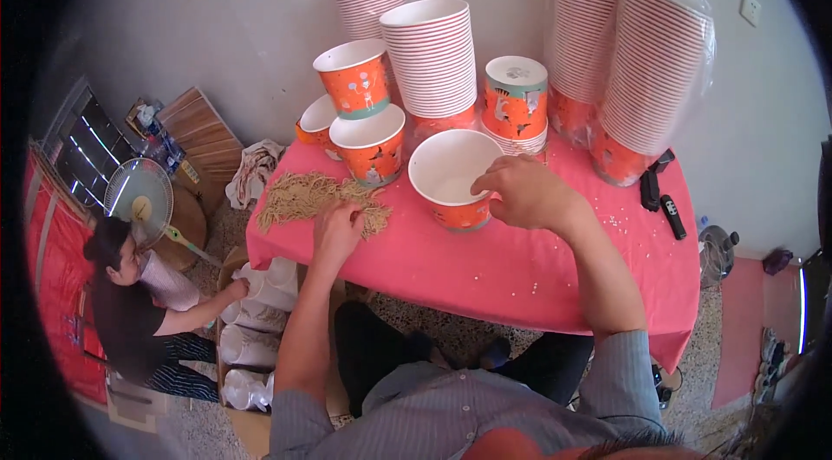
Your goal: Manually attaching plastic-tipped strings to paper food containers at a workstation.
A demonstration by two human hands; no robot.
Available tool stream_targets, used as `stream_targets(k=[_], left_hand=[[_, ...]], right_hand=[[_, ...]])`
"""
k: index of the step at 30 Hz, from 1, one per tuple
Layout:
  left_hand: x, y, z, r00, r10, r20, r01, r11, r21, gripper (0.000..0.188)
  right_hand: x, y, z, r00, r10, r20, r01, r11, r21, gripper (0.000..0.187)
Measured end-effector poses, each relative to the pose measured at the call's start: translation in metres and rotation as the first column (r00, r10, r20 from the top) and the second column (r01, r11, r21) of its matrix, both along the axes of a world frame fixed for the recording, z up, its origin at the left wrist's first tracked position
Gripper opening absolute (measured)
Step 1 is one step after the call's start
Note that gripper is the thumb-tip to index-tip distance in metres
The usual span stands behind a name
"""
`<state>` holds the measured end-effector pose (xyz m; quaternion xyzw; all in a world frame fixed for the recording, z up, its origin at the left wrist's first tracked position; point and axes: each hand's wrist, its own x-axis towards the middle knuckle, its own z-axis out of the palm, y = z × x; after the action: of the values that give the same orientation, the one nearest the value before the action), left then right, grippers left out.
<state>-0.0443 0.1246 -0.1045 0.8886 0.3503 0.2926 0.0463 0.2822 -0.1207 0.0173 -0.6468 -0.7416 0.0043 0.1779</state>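
An orange-and-white paper bucket (459, 216) stands upright in front of me on the pink-covered table, its mouth open upward. My right hand (524, 187) is at its right rim, fingers bent over the edge into the mouth and thumb outside. To the left lies a flat heap of thin tan strings (299, 197). My left hand (337, 228) is closed at the heap's near right part, fingertips pinched among the strings; exactly what sits between them is small. Another open bucket (374, 151) stands just behind the heap.
Tall nested bucket stacks (433, 57) stand along the wall, some in clear plastic (654, 70). An upside-down bucket (516, 105) sits behind right. Black devices (672, 216) lie at the table's right. Left, a person (143, 313) reaches into a carton (234, 417) of white cups near a fan (140, 204).
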Motion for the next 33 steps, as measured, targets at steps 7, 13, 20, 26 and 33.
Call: stream_targets(k=[7, 13, 20, 26, 33], left_hand=[[0.004, 0.005, 0.003, 0.981, 0.021, 0.192, 0.033, 0.961, -0.273, 0.013], [0.021, -0.057, 0.067, 0.896, 0.023, 0.444, 0.144, 0.929, -0.340, 0.013], [0.040, -0.133, 0.107, 0.694, -0.028, 0.719, 0.335, 0.897, -0.288, 0.017], [0.063, -0.171, 0.113, 0.412, 0.051, 0.910, 0.767, 0.520, -0.376, 0.018], [0.072, -0.179, 0.107, 0.503, -0.003, 0.864, 0.738, 0.522, -0.428, 0.017]], right_hand=[[-0.007, 0.004, -0.005, 1.000, -0.009, 0.025, 0.010, 1.000, -0.025, 0.032], [-0.007, 0.012, -0.012, 0.991, -0.034, 0.129, 0.049, 0.992, -0.116, 0.022], [-0.034, -0.004, 0.010, 0.947, 0.208, -0.245, -0.131, 0.946, 0.295, 0.025], [-0.064, -0.003, 0.009, 0.422, 0.380, -0.823, -0.187, 0.925, 0.332, 0.019], [-0.065, -0.002, 0.005, 0.181, 0.470, -0.864, -0.214, 0.876, 0.432, 0.019]])
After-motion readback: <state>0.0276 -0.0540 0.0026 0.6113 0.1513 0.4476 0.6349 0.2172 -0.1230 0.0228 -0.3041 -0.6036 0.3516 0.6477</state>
